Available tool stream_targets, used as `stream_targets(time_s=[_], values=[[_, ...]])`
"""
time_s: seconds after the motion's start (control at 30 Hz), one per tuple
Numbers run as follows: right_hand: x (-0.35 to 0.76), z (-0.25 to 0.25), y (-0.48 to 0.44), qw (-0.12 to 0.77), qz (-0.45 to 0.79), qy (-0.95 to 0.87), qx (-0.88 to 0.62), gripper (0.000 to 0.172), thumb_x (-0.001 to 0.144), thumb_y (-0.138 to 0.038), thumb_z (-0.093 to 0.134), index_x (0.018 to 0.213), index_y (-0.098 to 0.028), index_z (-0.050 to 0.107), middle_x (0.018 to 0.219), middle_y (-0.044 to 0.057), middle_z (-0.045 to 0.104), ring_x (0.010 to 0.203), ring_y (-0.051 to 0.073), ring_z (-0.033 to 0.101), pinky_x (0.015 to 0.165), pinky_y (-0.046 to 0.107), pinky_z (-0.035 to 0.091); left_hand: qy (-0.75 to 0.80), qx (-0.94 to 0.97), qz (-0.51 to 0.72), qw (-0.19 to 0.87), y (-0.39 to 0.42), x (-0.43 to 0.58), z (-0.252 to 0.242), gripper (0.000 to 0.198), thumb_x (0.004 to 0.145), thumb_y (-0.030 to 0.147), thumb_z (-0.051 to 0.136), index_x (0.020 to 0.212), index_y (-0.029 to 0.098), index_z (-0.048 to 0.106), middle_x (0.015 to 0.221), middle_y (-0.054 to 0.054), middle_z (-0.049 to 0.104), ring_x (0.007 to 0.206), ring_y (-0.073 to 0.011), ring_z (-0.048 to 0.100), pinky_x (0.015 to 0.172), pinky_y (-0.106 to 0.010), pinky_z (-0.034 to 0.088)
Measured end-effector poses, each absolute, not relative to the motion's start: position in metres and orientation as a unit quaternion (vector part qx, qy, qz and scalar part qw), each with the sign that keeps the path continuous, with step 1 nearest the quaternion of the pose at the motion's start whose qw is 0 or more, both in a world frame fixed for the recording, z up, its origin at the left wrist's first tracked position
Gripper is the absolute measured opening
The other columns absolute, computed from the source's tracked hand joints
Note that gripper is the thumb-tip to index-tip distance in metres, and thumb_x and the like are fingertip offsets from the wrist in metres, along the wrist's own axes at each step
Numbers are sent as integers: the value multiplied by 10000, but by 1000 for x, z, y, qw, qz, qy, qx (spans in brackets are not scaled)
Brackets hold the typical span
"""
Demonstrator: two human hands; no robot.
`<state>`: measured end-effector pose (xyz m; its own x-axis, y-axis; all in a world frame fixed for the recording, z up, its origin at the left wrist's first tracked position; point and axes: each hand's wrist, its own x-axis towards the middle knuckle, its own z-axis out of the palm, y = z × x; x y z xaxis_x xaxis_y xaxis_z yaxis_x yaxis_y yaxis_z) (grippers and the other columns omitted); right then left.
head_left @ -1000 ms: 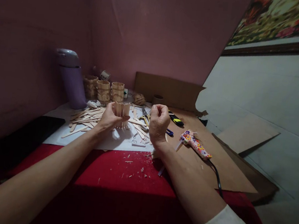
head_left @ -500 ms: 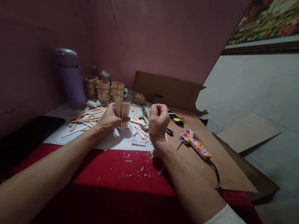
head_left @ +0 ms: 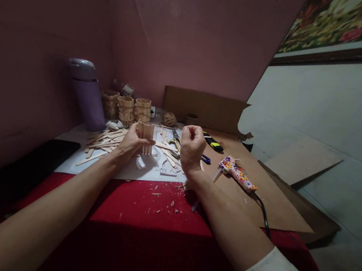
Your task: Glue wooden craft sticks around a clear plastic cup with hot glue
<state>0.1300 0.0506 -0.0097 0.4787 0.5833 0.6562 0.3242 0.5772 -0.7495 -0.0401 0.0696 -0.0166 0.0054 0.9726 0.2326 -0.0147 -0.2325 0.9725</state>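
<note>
My left hand point(head_left: 130, 142) grips a small cup of upright wooden craft sticks point(head_left: 146, 133), held just above the white paper point(head_left: 130, 173). The thumb lies across the cup's near side. To the right, my right hand point(head_left: 192, 148) is raised with its fingers curled into a fist; whatever they may pinch is hidden or too small to name. Behind it lie scissors point(head_left: 175, 141) with yellow handles. Loose craft sticks point(head_left: 104, 141) are heaped left of the cup, and more sticks point(head_left: 167, 151) are scattered between the hands.
Several finished stick cups point(head_left: 143, 109) stand at the back by a purple bottle point(head_left: 89, 102). A twine ball point(head_left: 169, 119) and a tape roll point(head_left: 191, 119) are behind. On the right, a cutter point(head_left: 213, 142) and a flowered glue gun point(head_left: 237, 174) rest on cardboard point(head_left: 277, 209).
My left hand has shifted slightly left with the stick cup and turned it a little. The right fist stays in about the same place.
</note>
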Motion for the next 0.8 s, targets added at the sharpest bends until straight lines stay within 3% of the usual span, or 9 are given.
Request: stream_targets(time_s=[0.2,0.43,0.6,0.8], values=[[130,-12,50,703,91,-534,-461,160,841,-340,543,750,-208,549,661,-23,558,635,145,501,644,294,404,417,566,566,430,75,-40,-21,634,442,225,881,957,185,511,852,8,588,723,-153,549,619,-271,437],[126,-15,45,635,66,-630,-442,173,894,-324,518,805,-205,607,744,8,632,699,161,565,680,296,430,407,601,544,422,76,-38,-23,481,453,247,871,805,186,548,695,38,538,608,-130,477,549,-260,380],[126,-14,41,604,-3,-689,-400,254,909,-228,466,1071,-178,656,985,94,687,911,213,606,813,342,476,407,589,558,419,73,-37,-18,521,473,316,878,877,178,579,772,10,596,671,-155,527,591,-274,412],[128,-13,41,558,-57,-745,-362,377,927,-206,438,1255,-206,623,1162,96,695,1092,238,578,1005,423,417,389,610,544,425,74,-37,-16,508,449,256,859,849,175,557,739,22,569,653,-149,508,601,-282,408]])
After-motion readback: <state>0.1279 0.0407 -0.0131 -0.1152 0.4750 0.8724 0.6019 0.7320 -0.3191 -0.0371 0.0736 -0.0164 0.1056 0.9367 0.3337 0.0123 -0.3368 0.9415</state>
